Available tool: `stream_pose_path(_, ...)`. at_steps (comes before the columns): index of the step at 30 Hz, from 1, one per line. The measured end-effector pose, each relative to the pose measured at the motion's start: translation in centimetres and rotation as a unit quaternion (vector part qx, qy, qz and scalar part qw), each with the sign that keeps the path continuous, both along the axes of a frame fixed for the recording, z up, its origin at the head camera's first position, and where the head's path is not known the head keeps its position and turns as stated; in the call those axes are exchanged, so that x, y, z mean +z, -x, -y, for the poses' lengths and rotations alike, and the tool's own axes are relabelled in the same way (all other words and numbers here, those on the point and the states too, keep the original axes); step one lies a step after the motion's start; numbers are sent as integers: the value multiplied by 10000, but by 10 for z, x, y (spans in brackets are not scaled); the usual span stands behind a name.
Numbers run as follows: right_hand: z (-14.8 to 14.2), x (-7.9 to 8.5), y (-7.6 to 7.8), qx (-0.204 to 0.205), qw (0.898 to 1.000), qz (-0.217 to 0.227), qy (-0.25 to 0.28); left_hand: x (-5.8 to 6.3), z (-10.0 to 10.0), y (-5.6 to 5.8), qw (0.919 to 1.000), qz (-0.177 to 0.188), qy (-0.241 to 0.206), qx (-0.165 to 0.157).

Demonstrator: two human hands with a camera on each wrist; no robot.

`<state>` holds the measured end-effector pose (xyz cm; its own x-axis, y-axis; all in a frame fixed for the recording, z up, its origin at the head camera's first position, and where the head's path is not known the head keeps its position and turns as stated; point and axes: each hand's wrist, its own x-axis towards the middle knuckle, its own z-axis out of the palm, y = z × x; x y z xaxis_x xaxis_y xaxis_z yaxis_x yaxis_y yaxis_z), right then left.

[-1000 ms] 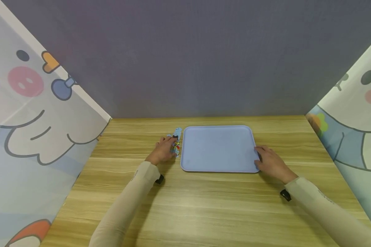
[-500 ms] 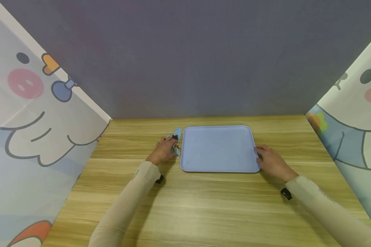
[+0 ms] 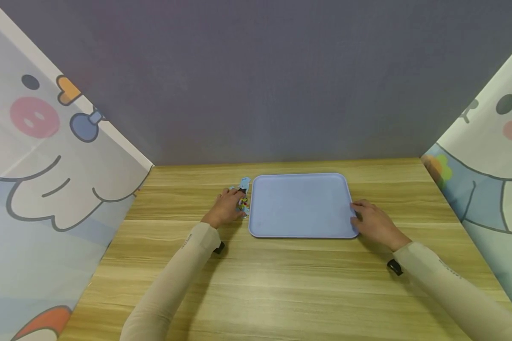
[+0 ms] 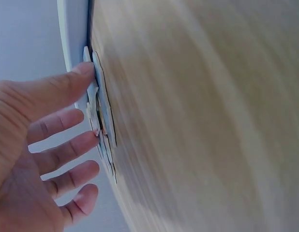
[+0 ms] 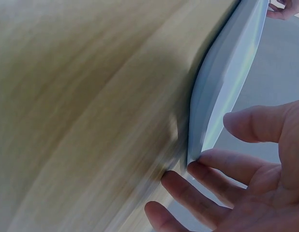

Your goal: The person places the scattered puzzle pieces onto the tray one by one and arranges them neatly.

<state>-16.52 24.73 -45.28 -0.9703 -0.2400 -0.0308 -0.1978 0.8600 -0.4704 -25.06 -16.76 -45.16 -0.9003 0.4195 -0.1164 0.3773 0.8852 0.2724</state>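
Observation:
Several thin, flat puzzle pieces (image 3: 244, 204), light blue with coloured prints, lie on the table against the left side of a pale blue tray (image 3: 300, 206). My left hand (image 3: 224, 208) rests over them, and partly hides them. In the left wrist view, the thumb (image 4: 67, 87) and fingertips touch the overlapping pieces (image 4: 103, 104), with the fingers spread and loosely bent. At the tray's right side is my right hand (image 3: 374, 224). Its fingertips touch the outer rim (image 5: 212, 96) in the right wrist view, while the thumb (image 5: 251, 124) reaches over the rim.
The wooden table (image 3: 281, 284) extends in front of the tray and to both sides. A grey wall (image 3: 281, 80) stands behind it. Panels with cartoon prints flank the table at left (image 3: 59, 180) and right (image 3: 490, 166).
The puzzle pieces under my left hand have shifted slightly toward the tray. Both hands stay nearly in place, and the tray looks still.

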Motion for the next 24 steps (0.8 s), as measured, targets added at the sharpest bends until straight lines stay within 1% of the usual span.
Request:
stream_pose_path(7, 1, 0, 0, -61, 10000, 29, -30, -6, -2, 3, 9997, -159, 161, 12)
stream_pose_path(13, 1, -2, 0, -95, 9999, -3, -68, -10, -4, 3, 9996, -224, 91, 109)
stream_pose_path(18, 1, -4, 0, -86, 9999, -56, -103, -10, -3, 3, 9996, -289, -7, 73)
stream_pose_path(20, 1, -4, 0, -93, 9999, -52, -82, -10, -2, 4, 9990, -438, -37, -10)
stream_pose_path(24, 0, -4, 0, -105, 9999, -68, -52, -9, 0, 5, 9967, -798, -142, -47)
